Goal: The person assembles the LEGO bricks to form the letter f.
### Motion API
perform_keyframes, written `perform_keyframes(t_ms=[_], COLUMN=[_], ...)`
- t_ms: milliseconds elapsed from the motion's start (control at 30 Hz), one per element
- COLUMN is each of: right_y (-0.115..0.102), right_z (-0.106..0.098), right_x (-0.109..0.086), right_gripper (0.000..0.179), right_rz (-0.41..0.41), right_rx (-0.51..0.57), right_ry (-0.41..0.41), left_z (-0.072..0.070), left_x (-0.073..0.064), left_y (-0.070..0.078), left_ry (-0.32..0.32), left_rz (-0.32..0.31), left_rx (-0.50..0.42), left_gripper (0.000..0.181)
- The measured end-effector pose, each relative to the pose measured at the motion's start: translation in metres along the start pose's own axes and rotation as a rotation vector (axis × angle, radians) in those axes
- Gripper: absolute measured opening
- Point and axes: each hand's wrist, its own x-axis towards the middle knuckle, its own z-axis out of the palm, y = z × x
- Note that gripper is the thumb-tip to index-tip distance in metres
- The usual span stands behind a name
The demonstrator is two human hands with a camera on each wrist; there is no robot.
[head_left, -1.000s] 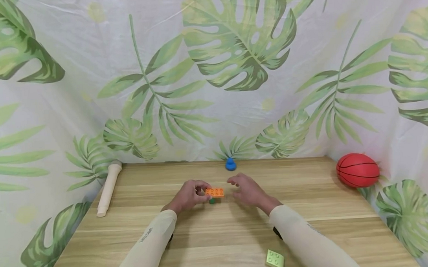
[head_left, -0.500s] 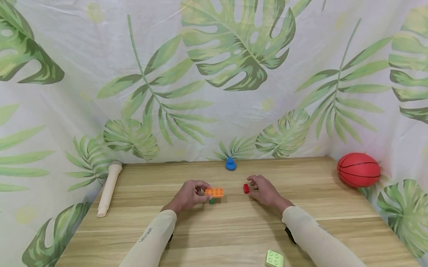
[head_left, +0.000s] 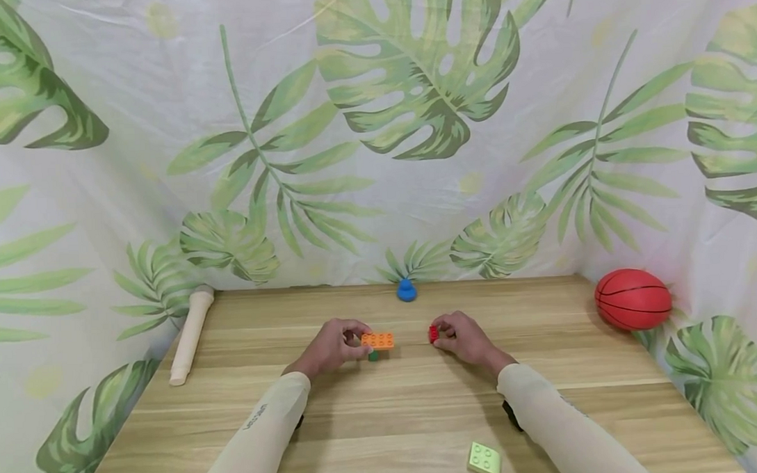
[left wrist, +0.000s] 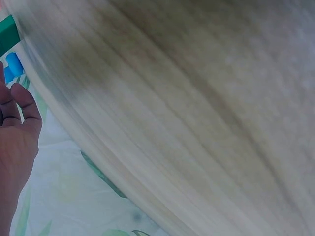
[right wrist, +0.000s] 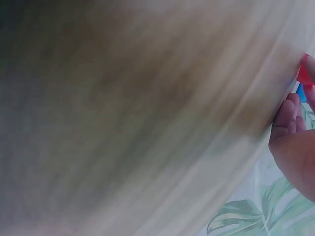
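At a wood-grain desk (head_left: 385, 421), a person's left hand (head_left: 331, 346) is pinching an oblong orange studded plastic brick (head_left: 379, 341), a green block (head_left: 373, 356) beneath it, whose long axis is pointing rightward across a gap toward the small red plastic brick (head_left: 433, 334) the right hand (head_left: 466, 338) is gripping.

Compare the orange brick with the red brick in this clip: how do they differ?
The orange brick shows as a long piece; the red brick shows much smaller, possibly part-hidden by fingers. The left hand holds the orange brick, the right hand the red brick. A green block shows just below the orange brick, none below the red brick. Both are pinched.
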Motion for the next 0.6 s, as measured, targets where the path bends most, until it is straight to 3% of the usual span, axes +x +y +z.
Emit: perform_keyframes(t_ms=[300,600], right_y=[-0.004,-0.017], right_z=[0.000,0.004], right_x=[0.000,0.001], right_gripper=[0.017,0.020], right_rz=[0.006,0.121], right_rx=[-0.010,0.029], right_ry=[-0.015,0.011], left_z=[0.002,0.002], left_x=[0.000,0.000], left_y=[-0.003,-0.004], left_ry=[0.008,0.014], left_rz=[0.019,0.024], left_rx=[0.017,0.016], left_gripper=[0.024,0.025])
